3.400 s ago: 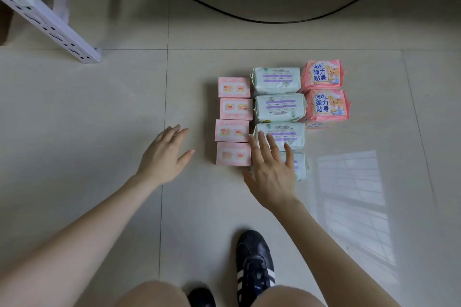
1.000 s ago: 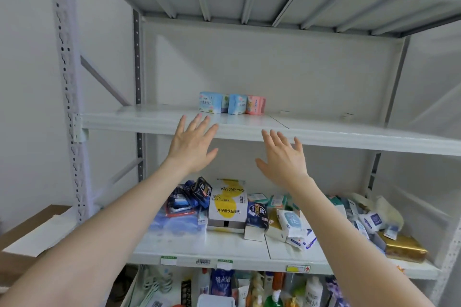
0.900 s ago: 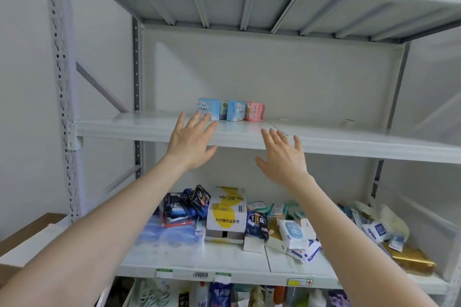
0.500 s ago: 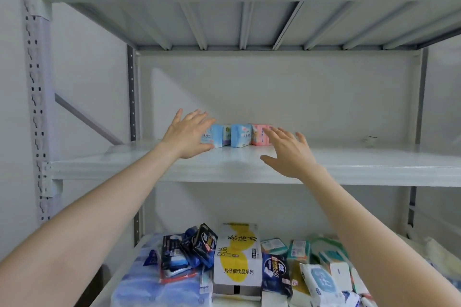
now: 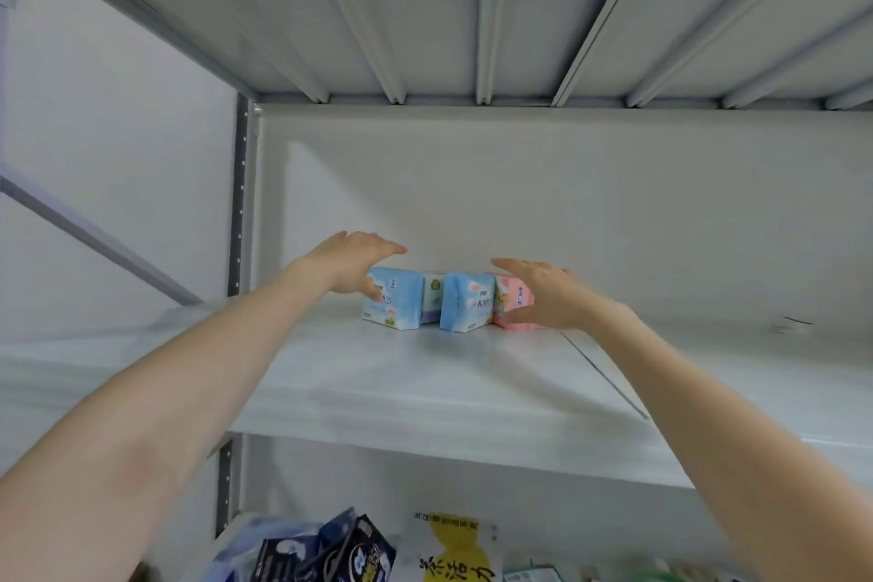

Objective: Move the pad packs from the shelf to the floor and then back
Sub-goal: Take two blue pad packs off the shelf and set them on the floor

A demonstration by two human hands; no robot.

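Note:
A short row of pad packs stands at the back of the white shelf [image 5: 425, 383]: a light blue pack [image 5: 401, 305] on the left, a pale one with purple [image 5: 432, 302] half hidden behind, another blue pack [image 5: 465, 307], and a pink pack [image 5: 508, 307] on the right. My left hand [image 5: 347, 265] hovers over the left blue pack, fingers spread, thumb against its front. My right hand [image 5: 543, 291] lies flat against the pink pack's right side, fingers straight. Neither hand has closed on a pack.
The underside of the shelf above [image 5: 472, 24] hangs close over the row. A grey upright post [image 5: 238, 203] stands at the left rear. On the lower shelf lie dark blue packets [image 5: 340, 553] and a yellow-printed box [image 5: 453, 553].
From the packs on the floor my view rose to the shelf. Both hands reached forward over the shelf to either end of the row; the view tilted further upward.

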